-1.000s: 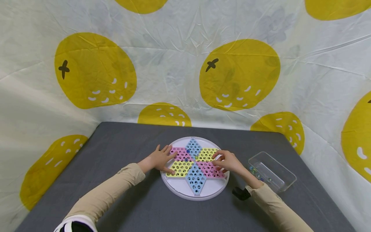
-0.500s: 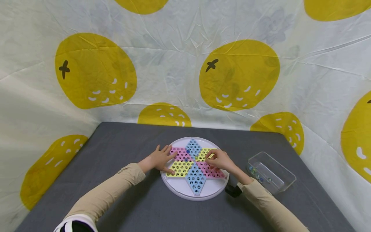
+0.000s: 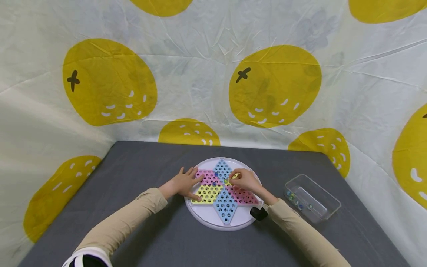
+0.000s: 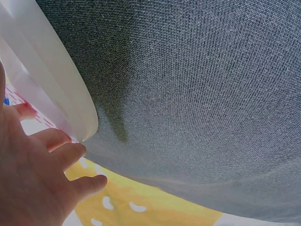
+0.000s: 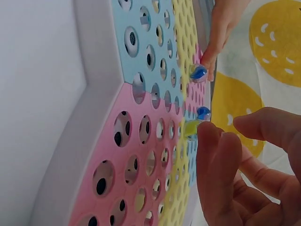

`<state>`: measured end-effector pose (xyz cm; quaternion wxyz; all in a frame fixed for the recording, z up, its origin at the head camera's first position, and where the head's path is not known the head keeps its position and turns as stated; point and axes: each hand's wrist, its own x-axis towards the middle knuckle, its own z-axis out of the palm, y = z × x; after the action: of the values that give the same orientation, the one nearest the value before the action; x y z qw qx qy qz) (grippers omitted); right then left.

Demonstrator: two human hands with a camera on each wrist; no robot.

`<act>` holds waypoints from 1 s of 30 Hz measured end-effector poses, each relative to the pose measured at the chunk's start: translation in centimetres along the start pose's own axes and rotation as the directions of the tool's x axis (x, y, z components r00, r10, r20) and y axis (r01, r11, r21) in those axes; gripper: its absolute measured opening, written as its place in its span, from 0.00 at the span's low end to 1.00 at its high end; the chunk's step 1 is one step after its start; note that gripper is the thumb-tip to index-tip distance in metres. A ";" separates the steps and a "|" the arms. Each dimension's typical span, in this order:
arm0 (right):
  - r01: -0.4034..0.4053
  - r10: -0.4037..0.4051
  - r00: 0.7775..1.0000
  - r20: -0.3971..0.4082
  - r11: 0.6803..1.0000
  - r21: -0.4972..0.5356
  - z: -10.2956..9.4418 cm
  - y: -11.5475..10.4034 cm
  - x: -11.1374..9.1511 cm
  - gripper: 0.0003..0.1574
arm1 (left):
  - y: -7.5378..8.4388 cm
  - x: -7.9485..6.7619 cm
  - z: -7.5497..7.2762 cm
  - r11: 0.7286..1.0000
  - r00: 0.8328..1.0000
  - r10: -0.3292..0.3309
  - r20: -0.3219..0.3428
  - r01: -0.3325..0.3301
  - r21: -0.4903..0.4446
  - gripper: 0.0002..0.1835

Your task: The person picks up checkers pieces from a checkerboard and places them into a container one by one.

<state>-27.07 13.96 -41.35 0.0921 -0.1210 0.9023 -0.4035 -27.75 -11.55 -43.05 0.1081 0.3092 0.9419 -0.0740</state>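
We see a smooth plastic board (image 3: 209, 214) at the left fingers (image 4: 69, 154), glossy marbles (image 5: 198, 73) (glass, by their look) near the right fingertips (image 5: 225, 153), and, below them all, matt, ribbed cloth (image 4: 202, 94).

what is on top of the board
Two blue marbles and one yellow-green marble show on the board. The left hand lies over its left edge, the right hand over its right part. What lies under the hands is hidden.

I get soft, diffuse light, a dark shadow on the surface (image 4: 202, 94), and edge-bowing in the left wrist view.
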 end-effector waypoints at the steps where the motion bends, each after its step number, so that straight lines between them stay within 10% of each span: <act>1: 0.005 -0.005 1.000 0.003 1.000 0.003 0.1 0.0 0.1 0.09 | 0.0 0.0 0.0 1.000 1.000 -0.002 0.000 0.002 0.003 0.50; 30: -0.057 0.055 0.998 -0.033 0.997 -0.061 2.1 0.9 1.9 0.09 | 0.0 0.0 0.1 1.000 1.000 0.000 -0.007 0.000 0.008 0.50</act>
<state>-28.50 12.49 -43.59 0.0853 -0.0921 0.9186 -0.3746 -27.76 -11.55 -43.21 0.1034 0.3099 0.9420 -0.0766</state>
